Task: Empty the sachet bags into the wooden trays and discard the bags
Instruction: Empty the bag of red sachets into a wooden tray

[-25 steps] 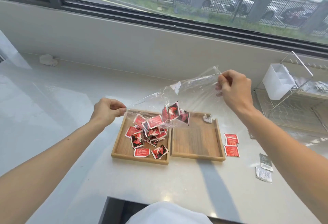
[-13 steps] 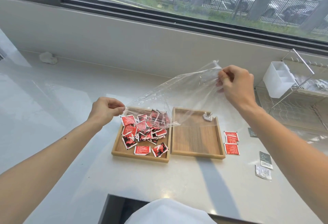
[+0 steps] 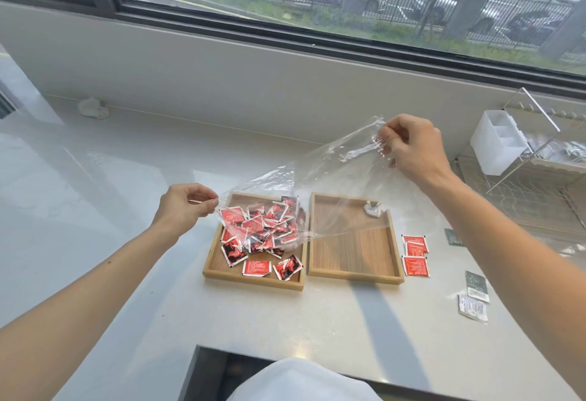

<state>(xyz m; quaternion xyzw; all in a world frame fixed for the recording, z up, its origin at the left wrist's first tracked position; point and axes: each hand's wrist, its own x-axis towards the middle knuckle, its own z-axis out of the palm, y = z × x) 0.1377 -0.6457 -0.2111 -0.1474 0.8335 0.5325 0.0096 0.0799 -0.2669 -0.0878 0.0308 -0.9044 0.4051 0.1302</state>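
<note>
A clear plastic bag (image 3: 320, 178) hangs stretched and tilted over two wooden trays. My left hand (image 3: 184, 207) pinches its low left corner and my right hand (image 3: 412, 150) holds its far end up high. Several red and black sachets (image 3: 263, 226) lie heaped at the bag's low end and spill into the left wooden tray (image 3: 253, 278). The right wooden tray (image 3: 355, 275) holds only a small crumpled white scrap (image 3: 372, 210) in its far corner.
Three red sachets (image 3: 415, 256) lie on the counter right of the trays, with dark and white sachets (image 3: 475, 292) further right. A white plastic box (image 3: 498, 146) stands in a wire rack at far right. A crumpled tissue (image 3: 93, 108) lies by the wall.
The sachets slid down the bag to its low left end over the left tray. My right hand has lifted the bag's far end a little higher.
</note>
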